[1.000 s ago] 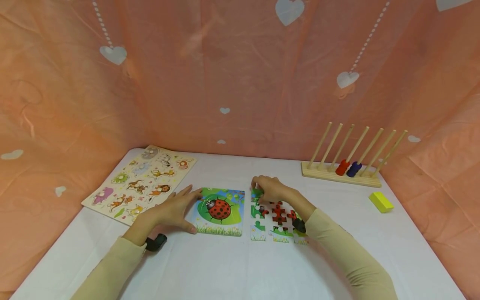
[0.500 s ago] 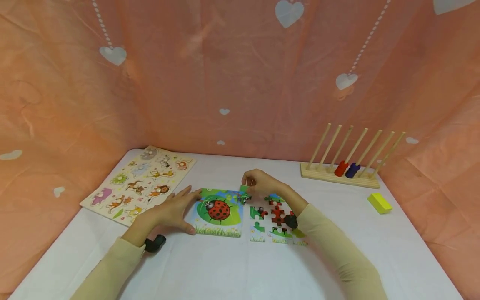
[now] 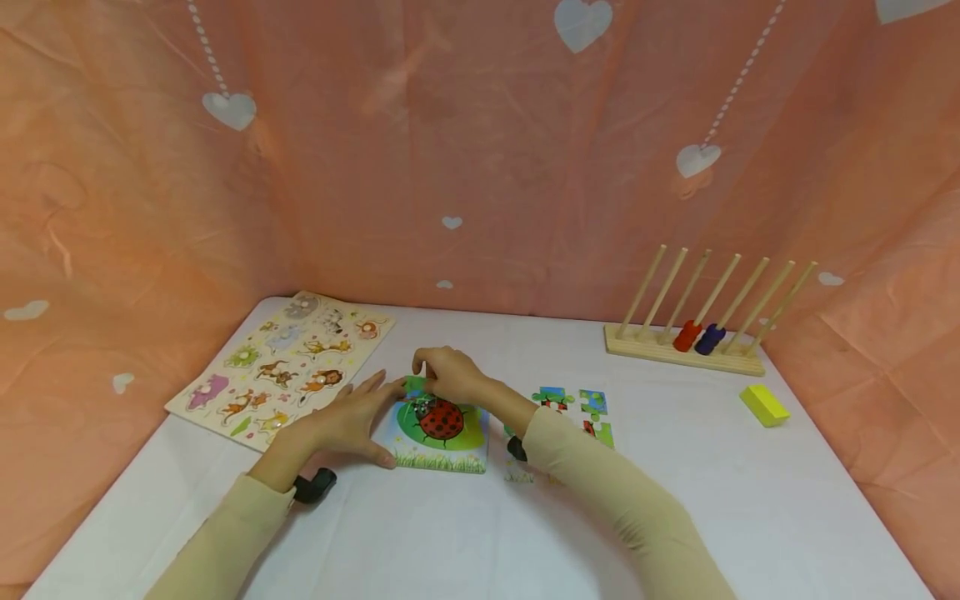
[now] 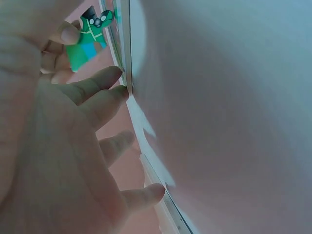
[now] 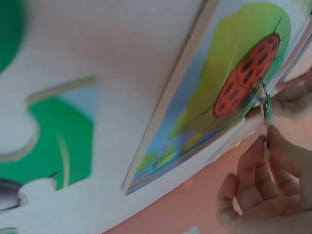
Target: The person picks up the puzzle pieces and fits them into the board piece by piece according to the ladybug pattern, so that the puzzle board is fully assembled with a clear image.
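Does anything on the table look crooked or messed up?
Just one thing: the animal board on the left of the table sits slanted, while the ladybug board lies nearly straight. I see nothing spilled or broken.

White table (image 3: 420, 533): ladybug board (image 3: 442, 435) central; puzzle pieces (image 3: 593, 402) beside it, three o'clock; yellow block (image 3: 764, 406) farther, three o'clock; wooden rod stand (image 3: 660, 348), two o'clock; animal board (image 3: 288, 358), ten o'clock.

Sleeve, hand and frame edges are hiding parts of the puzzle.
The right sleeve (image 3: 600, 475) is covering several loose pieces (image 3: 594, 402); the right hand (image 3: 453, 379) is masking the ladybug board's (image 3: 442, 460) upper side. In the right wrist view, the held piece (image 5: 267, 109) is showing mostly its edge, and a blurred green shape (image 5: 9, 31) is running out of frame.
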`<state>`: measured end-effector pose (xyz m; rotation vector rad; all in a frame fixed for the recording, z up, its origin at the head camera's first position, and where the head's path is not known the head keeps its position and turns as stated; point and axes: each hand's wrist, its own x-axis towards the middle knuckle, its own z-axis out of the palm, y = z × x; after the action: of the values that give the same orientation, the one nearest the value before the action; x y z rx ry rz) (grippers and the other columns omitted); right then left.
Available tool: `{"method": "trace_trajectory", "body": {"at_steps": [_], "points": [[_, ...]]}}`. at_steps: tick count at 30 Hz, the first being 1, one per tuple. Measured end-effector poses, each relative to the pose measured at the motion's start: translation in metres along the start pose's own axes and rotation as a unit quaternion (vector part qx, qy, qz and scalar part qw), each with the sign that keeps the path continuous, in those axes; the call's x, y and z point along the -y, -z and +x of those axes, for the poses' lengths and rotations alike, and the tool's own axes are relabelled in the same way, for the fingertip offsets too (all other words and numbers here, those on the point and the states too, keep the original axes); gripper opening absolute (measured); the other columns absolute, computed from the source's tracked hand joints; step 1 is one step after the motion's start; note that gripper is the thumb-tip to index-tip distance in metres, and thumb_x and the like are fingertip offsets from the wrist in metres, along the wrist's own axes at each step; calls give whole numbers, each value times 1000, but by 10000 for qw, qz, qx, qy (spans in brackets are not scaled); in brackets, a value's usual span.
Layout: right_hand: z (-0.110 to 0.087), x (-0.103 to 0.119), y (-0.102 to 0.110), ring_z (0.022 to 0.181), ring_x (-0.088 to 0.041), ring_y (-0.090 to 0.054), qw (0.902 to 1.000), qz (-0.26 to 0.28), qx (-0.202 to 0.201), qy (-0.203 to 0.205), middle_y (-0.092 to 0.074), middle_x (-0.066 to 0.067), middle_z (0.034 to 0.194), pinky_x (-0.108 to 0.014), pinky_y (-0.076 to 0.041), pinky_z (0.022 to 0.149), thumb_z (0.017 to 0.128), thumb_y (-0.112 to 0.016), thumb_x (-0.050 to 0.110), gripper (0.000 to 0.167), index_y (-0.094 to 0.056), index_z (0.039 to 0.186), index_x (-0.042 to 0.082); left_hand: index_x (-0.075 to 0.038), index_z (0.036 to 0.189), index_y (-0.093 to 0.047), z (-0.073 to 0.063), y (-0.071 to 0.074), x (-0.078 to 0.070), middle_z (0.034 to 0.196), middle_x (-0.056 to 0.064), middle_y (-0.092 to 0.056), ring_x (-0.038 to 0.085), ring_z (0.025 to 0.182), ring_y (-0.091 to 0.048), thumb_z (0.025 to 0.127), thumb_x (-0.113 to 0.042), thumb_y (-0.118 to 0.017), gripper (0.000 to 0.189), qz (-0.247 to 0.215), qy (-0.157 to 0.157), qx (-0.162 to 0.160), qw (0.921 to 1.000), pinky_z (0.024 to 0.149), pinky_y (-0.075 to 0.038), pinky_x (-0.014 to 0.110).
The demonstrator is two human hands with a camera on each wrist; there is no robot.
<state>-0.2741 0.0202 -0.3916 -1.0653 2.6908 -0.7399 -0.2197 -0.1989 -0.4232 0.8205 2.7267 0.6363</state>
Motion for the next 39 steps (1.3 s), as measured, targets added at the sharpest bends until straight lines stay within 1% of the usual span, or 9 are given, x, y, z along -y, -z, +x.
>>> {"method": "trace_trajectory", "body": {"at_steps": [4,9,22,26,28,30,32,35,39], "points": [[1,5,-5,82,-18,-64,9984,-539,45,-167,-67,-7,97,-28,-53,73,88,-76,8,30,-65,115,6,-1,154,-30,1,1,0,156,30,-28,50,146,-15,66,-49,-90,117,22,25,35,10000,107,-12,78],[-1,5,-8,95,-21,-63,9945,-987,253,-230,-61,-10,113,-30,-54,80,85,-81,18,41,-65,121,6,0,154,-29,2,2,-1,156,30,-29,50,146,-15,66,-49,-90,117,89,41,72,9999,107,-13,78],[1,8,-17,96,-17,-63,9870,-1574,219,-260,-62,-5,112,-28,-55,78,86,-80,26,44,-67,125,12,0,154,-28,0,1,-2,156,33,-25,51,146,-15,66,-49,-90,118,26,62,62,10000,107,-12,77],[-3,9,-15,95,-17,-63,9823,-1861,177,-152,-63,-4,110,-29,-55,76,90,-76,26,35,-70,122,13,-1,154,-28,0,2,-2,157,33,-24,50,146,-15,66,-50,-90,118,10,86,59,9999,108,-12,77],[-8,9,-13,96,-17,-63,9794,-2006,230,-51,-64,-4,110,-31,-54,79,92,-73,29,33,-71,121,14,-1,154,-29,1,2,-2,156,32,-25,51,146,-15,66,-50,-90,118,4,77,60,10000,108,-12,77],[-15,11,-10,104,-19,-63,9757,-2161,358,62,-64,-5,118,-36,-53,87,95,-69,34,35,-70,124,15,-1,154,-29,1,2,-3,156,31,-27,51,146,-15,66,-50,-90,118,13,62,61,10000,108,-12,77],[-22,11,-9,118,-22,-59,9720,-2272,568,201,-61,-6,131,-43,-49,96,97,-64,39,41,-67,130,15,-1,154,-29,1,2,-3,156,31,-27,51,146,-15,66,-50,-90,117,31,44,61,10000,107,-12,78],[-33,12,-8,139,-27,-43,9652,-2409,955,352,-46,-7,151,-55,-38,108,100,-56,46,51,-58,142,17,0,154,-30,1,2,-3,156,31,-27,51,146,-16,66,-49,-90,117,34,31,60,10000,107,-13,78],[-44,12,-10,149,-30,-24,9588,-2458,1382,354,-29,-6,162,-61,-26,114,101,-46,53,60,-45,152,21,0,154,-29,1,2,-2,156,33,-26,52,145,-17,67,-49,-90,117,34,39,69,10000,107,-13,78]]}}
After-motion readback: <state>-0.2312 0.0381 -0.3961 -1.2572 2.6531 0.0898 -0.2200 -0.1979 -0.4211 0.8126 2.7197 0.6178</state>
